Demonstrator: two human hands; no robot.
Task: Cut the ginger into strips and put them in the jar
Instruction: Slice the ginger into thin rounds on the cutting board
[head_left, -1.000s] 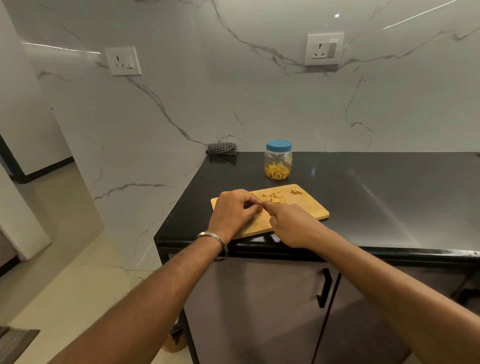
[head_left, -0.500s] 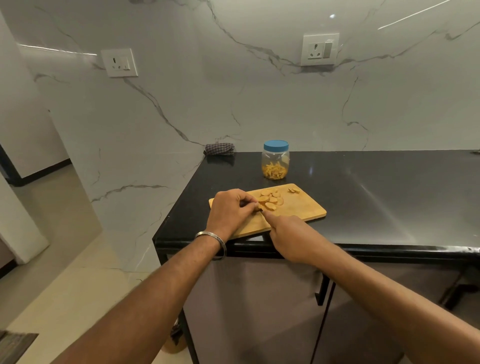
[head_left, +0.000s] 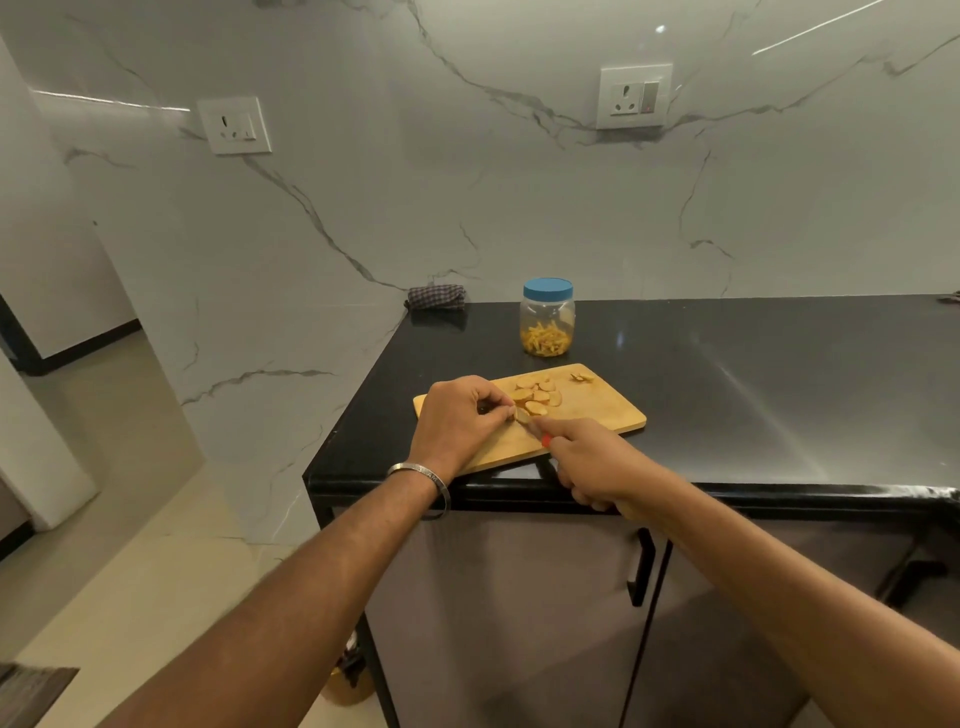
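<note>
**Bamboo board, ginger under the knife**

Wooden cutting board (head_left: 587, 410) lies at the near left corner of a black counter (head_left: 753, 389), one corner reaching the counter's front edge. A cluster of round ginger slices (head_left: 535, 397) sits on the board's far half, with a few scraps (head_left: 582, 378) off near its back corner. The left hand (head_left: 460, 421), a metal bangle (head_left: 423, 478) on its wrist, has its fingers curled down, pinching a ginger piece (head_left: 521, 414) against the board. The right hand (head_left: 592, 462) is closed around a knife (head_left: 540, 434) with a red handle, forefinger laid along it, the tip meeting that held piece. Behind the board stands a clear jar (head_left: 547, 325), blue lid on, yellow strips piled in its bottom. A checked cloth (head_left: 435, 298) is bundled against the marble wall.
</note>
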